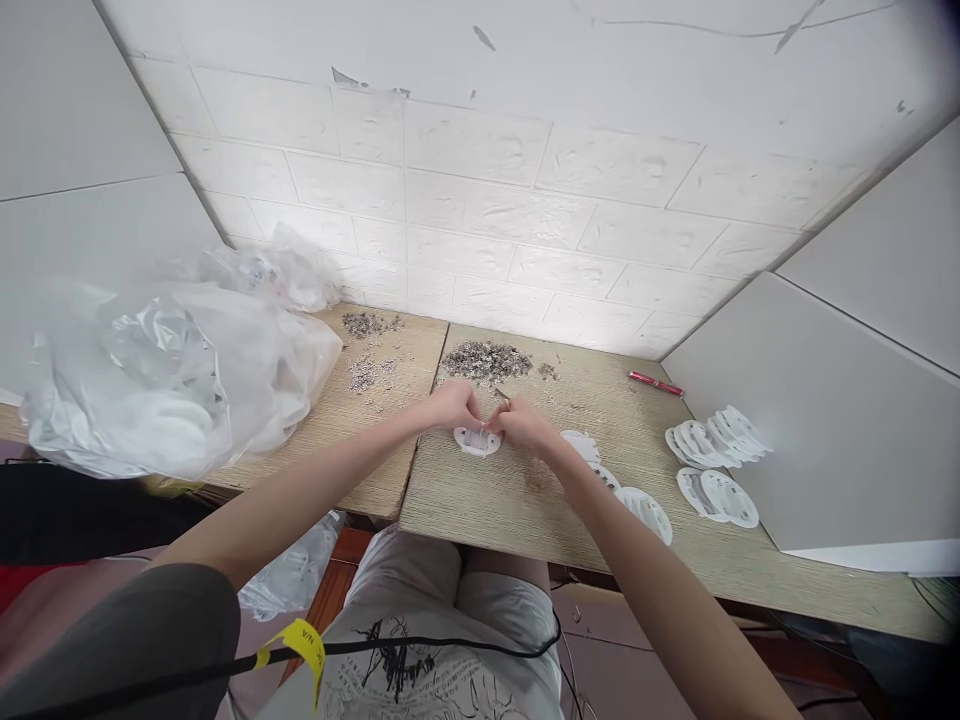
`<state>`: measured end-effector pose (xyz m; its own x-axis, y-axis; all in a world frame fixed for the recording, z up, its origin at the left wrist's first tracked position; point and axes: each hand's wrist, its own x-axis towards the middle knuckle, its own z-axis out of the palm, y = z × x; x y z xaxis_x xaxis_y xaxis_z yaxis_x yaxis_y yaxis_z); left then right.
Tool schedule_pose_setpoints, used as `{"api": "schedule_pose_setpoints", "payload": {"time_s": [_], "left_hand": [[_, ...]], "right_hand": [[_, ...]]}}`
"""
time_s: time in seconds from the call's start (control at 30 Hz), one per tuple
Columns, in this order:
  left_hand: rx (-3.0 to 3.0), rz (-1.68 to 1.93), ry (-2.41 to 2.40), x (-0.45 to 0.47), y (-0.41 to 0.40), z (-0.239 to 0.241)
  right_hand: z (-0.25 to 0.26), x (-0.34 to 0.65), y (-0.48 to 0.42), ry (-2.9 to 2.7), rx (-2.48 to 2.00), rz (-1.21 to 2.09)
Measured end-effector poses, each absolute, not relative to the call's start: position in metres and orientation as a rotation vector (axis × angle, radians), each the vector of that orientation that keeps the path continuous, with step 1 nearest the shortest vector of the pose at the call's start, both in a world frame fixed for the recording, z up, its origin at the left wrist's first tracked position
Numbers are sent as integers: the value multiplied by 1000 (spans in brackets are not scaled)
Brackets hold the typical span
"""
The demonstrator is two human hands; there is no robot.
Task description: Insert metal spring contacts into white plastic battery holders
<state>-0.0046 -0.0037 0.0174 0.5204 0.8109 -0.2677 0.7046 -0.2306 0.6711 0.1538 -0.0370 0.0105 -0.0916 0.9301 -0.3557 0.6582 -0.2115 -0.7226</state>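
A white round plastic piece (478, 447) with a slotted middle lies on the wooden table in front of me. My left hand (456, 404) is closed, its fingertips pinched together at the upper edge of this piece. From the other side, my right hand (519, 422) also pinches at its upper right edge. Whatever sits between the fingertips is too small to make out. Just beyond my hands is a heap of small metal parts (487, 361). More white round pieces (646, 512) lie in a row beside my right forearm, which partly covers them.
A big clear plastic bag (187, 380) of white pieces fills the left side. Small metal parts (367, 373) are scattered on the left tabletop. At right are a red pen (655, 383) and stacked white round pieces (716, 440) by a grey panel (847, 420). A cable (420, 641) crosses my lap.
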Motion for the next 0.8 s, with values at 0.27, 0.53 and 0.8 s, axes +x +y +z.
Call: {"api": "schedule_pose_setpoints", "payload": {"time_s": [0.27,0.53,0.8], "left_hand": [[2297,466,1232,-7,-30,2],[1929,436,1076,-16,-15,3],[1432,852,903,-10,12,3]], "right_hand": [[0,138,-69,-1915,-1906,572],[3,149,-66,-1877,-1733,767],[-5,152,-22,-1491,-1319,799]]}}
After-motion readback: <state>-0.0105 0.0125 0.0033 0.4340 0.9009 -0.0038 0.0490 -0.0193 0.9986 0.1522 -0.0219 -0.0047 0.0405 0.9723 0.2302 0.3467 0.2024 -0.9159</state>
